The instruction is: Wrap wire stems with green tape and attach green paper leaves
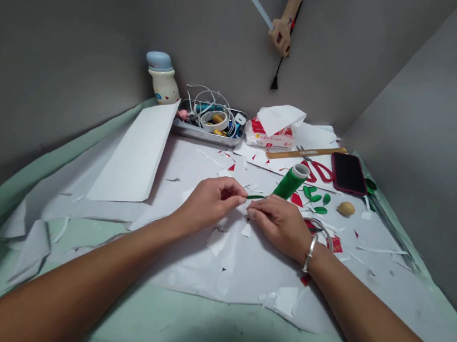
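Note:
My left hand [214, 200] pinches one end of a slim green strip [255, 197] between thumb and index finger. The strip runs across to my right hand [278, 222], whose fingers are closed with the tips beside its other end. What those fingers hold is hidden from view. Just behind my right hand stands a spool of green thread [289, 183]; its lower part is covered by the hand. Several small green leaf shapes [311, 196] lie to the right of the spool. A roll of tape [325, 231] lies partly hidden behind my right wrist.
Red-handled scissors [323, 172], a ruler [306, 153], a phone [349, 174] and a tissue pack [271, 134] lie at back right. A metal tray [208, 134], a bottle [163, 81] and folded white card [136, 153] are left. A glue gun [283, 29] hangs above paper scraps.

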The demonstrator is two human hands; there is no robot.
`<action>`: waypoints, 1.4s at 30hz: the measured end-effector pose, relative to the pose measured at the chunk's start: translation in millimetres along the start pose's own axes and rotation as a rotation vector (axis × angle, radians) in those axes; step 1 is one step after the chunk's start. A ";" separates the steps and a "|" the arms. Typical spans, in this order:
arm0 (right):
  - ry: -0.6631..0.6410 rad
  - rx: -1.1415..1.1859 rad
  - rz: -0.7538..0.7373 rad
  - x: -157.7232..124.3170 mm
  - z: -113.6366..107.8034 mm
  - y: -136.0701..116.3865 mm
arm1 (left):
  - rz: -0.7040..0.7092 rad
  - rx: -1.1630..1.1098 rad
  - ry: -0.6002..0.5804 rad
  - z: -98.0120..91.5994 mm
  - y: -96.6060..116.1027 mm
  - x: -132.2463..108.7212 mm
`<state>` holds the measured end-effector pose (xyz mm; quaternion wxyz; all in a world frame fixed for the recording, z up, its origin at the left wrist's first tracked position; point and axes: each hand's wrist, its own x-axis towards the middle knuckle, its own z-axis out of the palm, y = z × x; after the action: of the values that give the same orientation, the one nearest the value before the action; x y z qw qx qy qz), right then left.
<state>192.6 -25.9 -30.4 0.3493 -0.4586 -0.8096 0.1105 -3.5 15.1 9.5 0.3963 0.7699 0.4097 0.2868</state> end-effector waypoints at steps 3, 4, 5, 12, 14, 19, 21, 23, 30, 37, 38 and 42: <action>-0.028 -0.085 -0.110 -1.0 0.3 -11.1 | 0.010 0.155 0.087 2.8 -5.9 -0.1; -0.015 -0.104 -0.130 -0.9 -0.3 -13.7 | 0.025 0.226 0.078 4.4 -7.9 -0.7; 0.004 -0.114 -0.139 -0.7 -1.2 -15.3 | 0.045 0.290 0.046 6.0 -9.5 -1.6; 0.120 0.019 0.050 1.8 -5.5 1.4 | 0.165 0.181 -0.202 7.0 -5.2 -4.2; 0.108 0.044 0.085 1.4 -4.6 5.4 | 0.109 0.084 -0.158 3.9 -1.8 -2.6; -0.014 -0.049 -0.039 -1.1 -0.8 -5.3 | -0.006 0.017 0.045 1.3 -1.9 0.5; -0.024 -0.107 -0.115 -1.6 -0.6 -12.7 | 0.006 0.116 0.094 3.1 -5.2 0.0; 0.008 -0.133 -0.158 -1.4 -1.5 -17.3 | 0.050 0.246 0.064 5.6 -8.5 -1.4; 0.148 0.026 0.066 1.9 -5.7 -2.3 | 0.213 0.239 -0.201 7.5 -7.8 -3.9; 0.062 0.018 0.099 -0.2 -0.2 3.4 | 0.161 0.054 -0.029 1.0 -7.0 0.9; 0.035 -0.007 0.061 -1.0 0.7 0.7 | 0.147 0.056 -0.005 0.8 -7.6 1.1; -0.047 -0.133 -0.080 -4.1 2.9 -11.5 | 0.074 0.113 0.072 3.1 -10.3 0.5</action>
<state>184.4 -35.3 -28.7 0.3030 -0.4455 -0.8408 0.0533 -5.0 18.0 -0.7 0.3262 0.7948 0.4108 0.3052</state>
